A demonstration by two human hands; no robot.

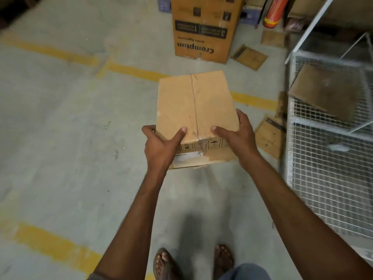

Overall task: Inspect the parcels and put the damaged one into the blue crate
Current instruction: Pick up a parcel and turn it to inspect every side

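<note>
Concrete floor (pixel 60 138), cardboard parcel (pixel 193 106) (creased)

Held above the floor (pixel 60 138): a taped box (pixel 194 106), left hand (pixel 159 146) and right hand (pixel 240 138) gripping its near corners, thumbs on top.

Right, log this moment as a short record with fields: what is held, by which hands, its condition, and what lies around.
held: cardboard parcel, off the floor
left hand: grips near left corner
right hand: grips near right corner
condition: taped top seam; near side face scuffed, paper torn
blue crate: not in view
nearby: Crompton carton, flat envelopes on floor, wire cage at right
</note>
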